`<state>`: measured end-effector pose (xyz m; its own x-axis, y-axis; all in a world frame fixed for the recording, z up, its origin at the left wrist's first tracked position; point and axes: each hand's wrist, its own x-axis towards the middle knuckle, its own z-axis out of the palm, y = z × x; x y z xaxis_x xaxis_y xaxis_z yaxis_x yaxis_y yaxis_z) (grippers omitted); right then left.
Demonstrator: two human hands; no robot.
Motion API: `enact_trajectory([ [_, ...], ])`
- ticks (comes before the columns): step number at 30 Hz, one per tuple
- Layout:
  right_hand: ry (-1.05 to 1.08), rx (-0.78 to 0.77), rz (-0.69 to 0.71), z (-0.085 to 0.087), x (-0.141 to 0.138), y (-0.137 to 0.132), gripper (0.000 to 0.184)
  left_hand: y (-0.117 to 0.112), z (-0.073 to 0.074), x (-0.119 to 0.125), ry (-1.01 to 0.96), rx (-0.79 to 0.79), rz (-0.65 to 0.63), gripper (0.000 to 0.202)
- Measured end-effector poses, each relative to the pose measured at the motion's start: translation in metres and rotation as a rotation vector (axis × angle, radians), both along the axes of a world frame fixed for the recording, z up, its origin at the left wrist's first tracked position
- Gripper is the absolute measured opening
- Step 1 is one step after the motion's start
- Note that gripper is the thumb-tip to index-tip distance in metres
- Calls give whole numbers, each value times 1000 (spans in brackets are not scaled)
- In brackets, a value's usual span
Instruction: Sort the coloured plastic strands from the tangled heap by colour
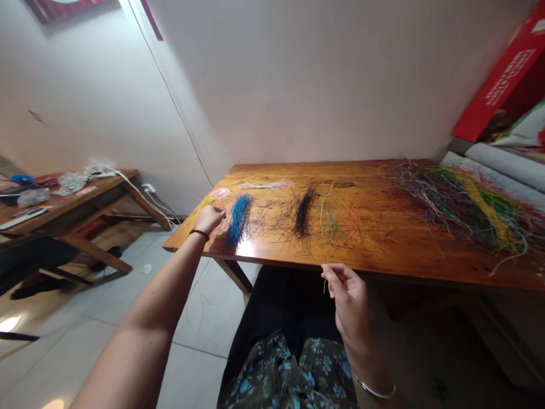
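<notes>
Your right grip (347, 295) pinches a yellow strand (322, 221) stretching beyond it, which could snag on the green strands (331, 224) if tugged, while your left grip (209, 219) hangs by the yellow pile (206, 201), its hold unclear.

- The red box with white lettering (496, 76) runs off the right edge.
- The left hand (208, 218) partly hides the thin yellow strands (206, 201).
- Whether its fingers (218, 213) pinch anything is too small to tell.

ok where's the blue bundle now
In the head view, the blue bundle lies on the left of the table, just right of the left hand.
</notes>
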<state>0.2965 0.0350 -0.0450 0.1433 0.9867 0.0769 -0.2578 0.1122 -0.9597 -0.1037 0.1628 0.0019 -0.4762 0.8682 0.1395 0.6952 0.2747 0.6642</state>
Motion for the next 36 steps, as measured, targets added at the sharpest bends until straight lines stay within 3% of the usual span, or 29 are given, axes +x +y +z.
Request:
enact_trajectory([
  [3, -8, 0, 16, -1, -1, 0, 26, -3, 2, 1, -73, 90, 1, 20],
  [8, -5, 0, 22, -1, -1, 0, 27, 1, 16, 2, -190, 341, 65, 42],
  [11, -15, 3, 24, -2, -2, 0, 28, 12, 22, -6, -220, 505, 151, 46],
  [16, -31, -13, 42, -4, -3, 0, 28, 36, 16, -22, -195, 651, 283, 41],
  [21, -26, -24, 38, -7, -1, 2, 28, 47, -2, -28, -110, 582, 293, 42],
  [25, -26, -18, 31, -8, 1, 2, 29, 40, -8, -24, 13, 471, 250, 43],
  [29, -35, -12, 23, -7, 2, 2, 29, 22, -3, -15, 169, 337, 174, 41],
  [36, -25, -15, 28, -8, 2, 3, 29, -22, 21, 5, 386, 88, 69, 32],
])
